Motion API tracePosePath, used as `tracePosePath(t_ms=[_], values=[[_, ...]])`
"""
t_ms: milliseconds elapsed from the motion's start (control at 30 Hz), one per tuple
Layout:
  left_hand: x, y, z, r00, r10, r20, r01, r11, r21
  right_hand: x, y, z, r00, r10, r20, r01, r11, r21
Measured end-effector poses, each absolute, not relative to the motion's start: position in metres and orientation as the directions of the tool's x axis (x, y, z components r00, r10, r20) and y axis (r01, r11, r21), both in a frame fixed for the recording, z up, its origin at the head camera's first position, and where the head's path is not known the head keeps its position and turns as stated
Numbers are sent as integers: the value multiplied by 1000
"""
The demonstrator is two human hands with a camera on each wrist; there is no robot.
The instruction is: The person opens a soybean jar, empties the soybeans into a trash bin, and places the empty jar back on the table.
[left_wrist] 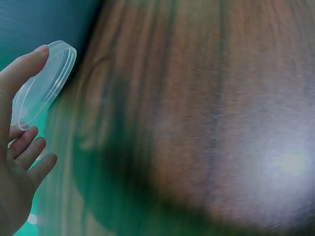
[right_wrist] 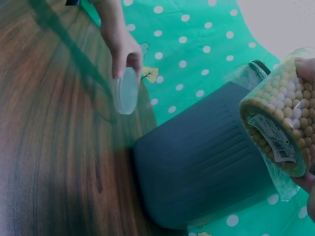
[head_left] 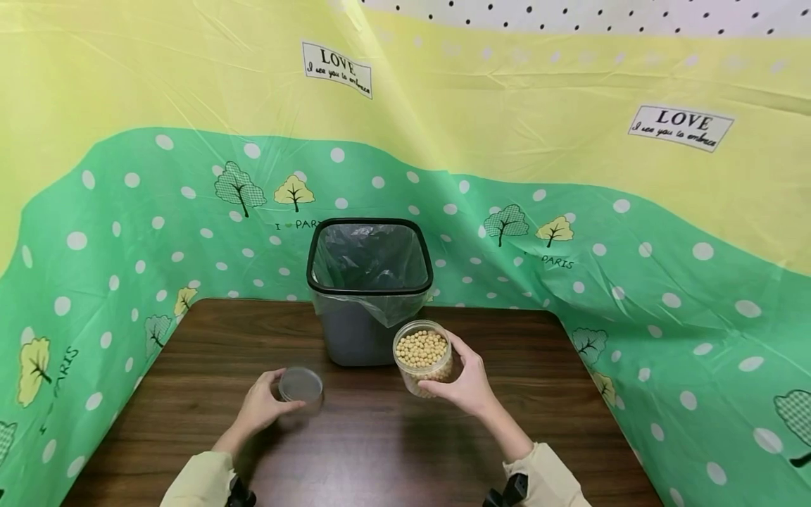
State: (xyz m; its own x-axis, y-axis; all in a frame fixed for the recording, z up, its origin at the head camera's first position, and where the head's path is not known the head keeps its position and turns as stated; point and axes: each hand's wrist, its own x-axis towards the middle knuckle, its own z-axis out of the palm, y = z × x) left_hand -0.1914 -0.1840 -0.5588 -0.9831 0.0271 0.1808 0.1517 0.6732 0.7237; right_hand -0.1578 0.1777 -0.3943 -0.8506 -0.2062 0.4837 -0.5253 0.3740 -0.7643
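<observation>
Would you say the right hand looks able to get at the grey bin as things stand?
Probably yes: nothing visible blocks the right hand from the grey bin, though that hand holds the open jar.

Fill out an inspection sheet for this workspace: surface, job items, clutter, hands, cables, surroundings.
Surface: dark wood-look table, glossy, glare toward the near side.
Job items: clear jar, lid off, lifted, its labelled underside visible; filled with small round yellowish pieces, likely beans. Translucent round lid, apart from the jar.
Clutter: nothing seen, unless the dark grey bin with clear liner counts.
Hands: left hand holds the lid by its edge; right hand grips the jar's side.
Cables: nothing seen.
Surroundings: patterned green-and-yellow sheeting behind and beside the table.
</observation>
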Motion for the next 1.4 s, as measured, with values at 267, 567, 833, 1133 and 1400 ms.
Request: tracePosePath(t_ms=[267,567,833,1133,1400], values=[[-186,-180,-575,-974,68,215,195,733,651,-158,178,-397,-848,-213,486,-530,353,-771],[-183,-181,-580,-976,122,182,208,784,585,-156,178,-396,-858,-203,472,-514,342,-787],[-181,-186,-583,-958,153,242,261,814,519,-156,178,-399,-867,-201,456,-499,330,-801],[-183,-188,-590,-953,145,268,268,815,514,-156,178,-402,-867,-210,452,-498,322,-806],[-183,-189,-592,-948,159,277,281,824,491,-156,179,-403,-858,-204,471,-513,323,-795]])
